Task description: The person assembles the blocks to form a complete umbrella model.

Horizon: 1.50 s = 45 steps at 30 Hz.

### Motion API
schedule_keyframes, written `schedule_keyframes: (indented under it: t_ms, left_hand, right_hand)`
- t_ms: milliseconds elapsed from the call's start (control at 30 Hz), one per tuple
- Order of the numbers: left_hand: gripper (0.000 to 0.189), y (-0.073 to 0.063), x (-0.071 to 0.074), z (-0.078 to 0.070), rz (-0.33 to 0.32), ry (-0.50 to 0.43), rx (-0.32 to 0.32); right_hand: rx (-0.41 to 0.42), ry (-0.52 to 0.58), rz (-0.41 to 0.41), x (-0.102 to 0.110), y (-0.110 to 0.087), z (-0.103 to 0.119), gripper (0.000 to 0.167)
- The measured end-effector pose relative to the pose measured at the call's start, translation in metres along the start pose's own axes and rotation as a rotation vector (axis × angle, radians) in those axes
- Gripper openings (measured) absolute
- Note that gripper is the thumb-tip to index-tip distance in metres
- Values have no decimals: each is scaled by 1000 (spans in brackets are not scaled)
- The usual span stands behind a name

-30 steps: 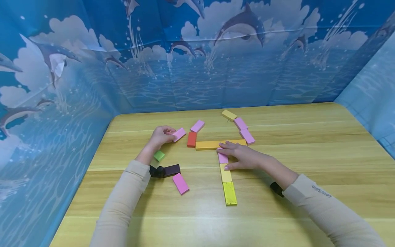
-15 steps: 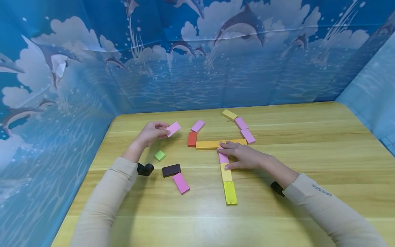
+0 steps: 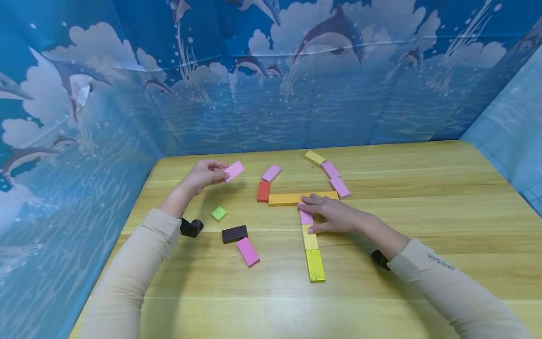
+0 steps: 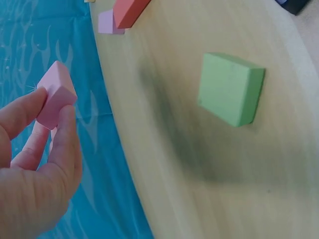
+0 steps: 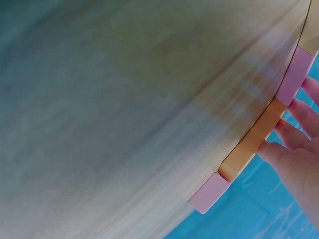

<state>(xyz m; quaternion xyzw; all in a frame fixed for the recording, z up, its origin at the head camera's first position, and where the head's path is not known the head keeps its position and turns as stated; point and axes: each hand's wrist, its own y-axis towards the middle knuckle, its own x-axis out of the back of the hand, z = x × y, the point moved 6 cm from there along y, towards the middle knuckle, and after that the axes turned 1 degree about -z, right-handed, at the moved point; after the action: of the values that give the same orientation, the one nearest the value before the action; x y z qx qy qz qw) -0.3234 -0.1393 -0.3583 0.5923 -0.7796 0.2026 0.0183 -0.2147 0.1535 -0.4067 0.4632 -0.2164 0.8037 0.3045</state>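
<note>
Lifted off the table at the left, a pink block (image 3: 234,171) is pinched between the thumb and fingers of my left hand (image 3: 203,176). The left wrist view shows the same pink block (image 4: 56,97) above its shadow. My right hand (image 3: 338,215) rests with spread fingers on the joined row. Its fingertips touch the orange bar (image 3: 284,200), a pink block (image 3: 306,218) and a pale yellow block (image 3: 310,241). In the right wrist view, the fingers lie along the edge of the orange bar (image 5: 254,139).
A green block (image 3: 219,214), a dark block (image 3: 235,234) and a pink block (image 3: 248,252) lie at left. A red block (image 3: 263,191) adjoins the orange bar. Pink blocks and a yellow block (image 3: 314,158) lie farther back; a bright yellow block (image 3: 315,266) ends the row.
My left hand has carried the pink block leftward and away from near the red block, lifting it off the table. The right hand stays where it was.
</note>
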Motion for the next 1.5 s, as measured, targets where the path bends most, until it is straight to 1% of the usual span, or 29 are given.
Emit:
schedule_keyframes:
  t_ms: [100, 233, 467, 600, 733, 867, 967, 1033, 1167, 1300, 1500]
  left_hand:
    - [42, -1, 1, -7, -4, 11, -15]
    - [42, -1, -1, -15, 0, 29, -35]
    - [41, 2, -9, -19, 2, 20, -24]
    - [39, 4, -14, -21, 3, 19, -36]
    - [36, 9, -19, -24, 3, 23, -69]
    - [35, 16, -27, -29, -6, 21, -134]
    - [33, 21, -34, -31, -18, 12, -170]
    - [32, 23, -38, -32, -26, 4, -185]
    - [30, 29, -46, -33, -49, -41, -206]
    - [30, 34, -53, -33, -74, -101, -217]
    - [30, 42, -64, -30, -81, -116, -205]
  right_hand:
    - [2, -2, -2, 1, 0, 1, 68]
    - [4, -10, -4, 2, 0, 2, 67]
    - [15, -7, -6, 1, 1, 4, 67]
    - [13, -10, -9, 1, 1, 4, 67]
    - [7, -11, -7, 0, 1, 3, 67]
    - [3, -12, -9, 0, 1, 1, 68]
    - [3, -12, -12, -1, 0, 1, 68]
    - [2, -8, -11, -1, 0, 1, 68]
    - [-2, -9, -8, -1, 0, 0, 68]
    - [0, -12, -15, 1, 1, 0, 67]
    - [2, -5, -9, 0, 1, 0, 67]
